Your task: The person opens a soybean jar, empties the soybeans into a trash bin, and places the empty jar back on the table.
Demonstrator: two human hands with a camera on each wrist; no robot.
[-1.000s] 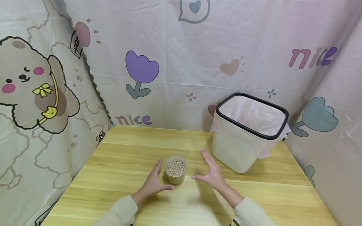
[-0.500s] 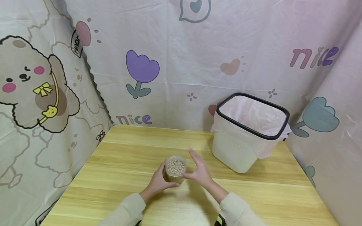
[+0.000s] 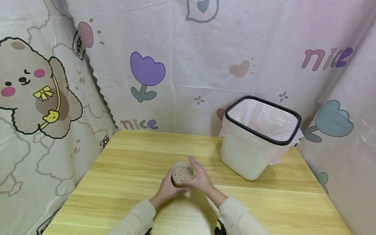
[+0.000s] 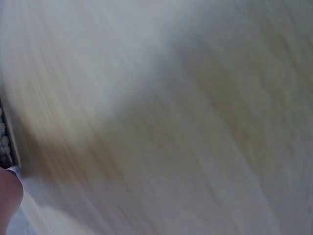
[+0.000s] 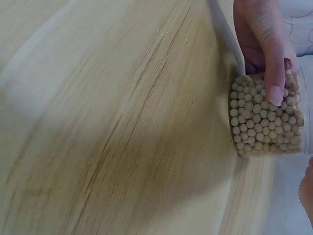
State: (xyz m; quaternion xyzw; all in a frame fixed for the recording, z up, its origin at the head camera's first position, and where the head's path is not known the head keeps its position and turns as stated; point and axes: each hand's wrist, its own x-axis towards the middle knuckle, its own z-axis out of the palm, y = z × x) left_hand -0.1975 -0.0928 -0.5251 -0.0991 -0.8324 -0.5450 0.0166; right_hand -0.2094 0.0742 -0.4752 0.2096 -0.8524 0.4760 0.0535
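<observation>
A clear round jar (image 3: 182,173) full of small beige balls stands on the wooden table, between both hands. My left hand (image 3: 166,190) holds its lower body from the left, with the thumb across the near side. In the right wrist view that thumb lies against the jar wall (image 5: 266,117). From the right, my right hand (image 3: 202,180) curves round the clear top rim, thumb in front and fingers behind. Only a fingertip of the right hand (image 5: 307,188) shows in its own wrist view, right at the jar's top. The left wrist view catches just a sliver of the jar (image 4: 6,139).
A whitish bin (image 3: 243,156) with a black rim and a pale pink liner bag stands at the table's back right. Patterned cloth (image 3: 182,65) hangs behind and along both sides. The wooden table (image 3: 123,169) reaches back to the cloth.
Both hands have closed in on the jar. The left moved slightly right and took hold of its body; the right moved left from beside the bin to the jar's rim. The jar stayed in place.
</observation>
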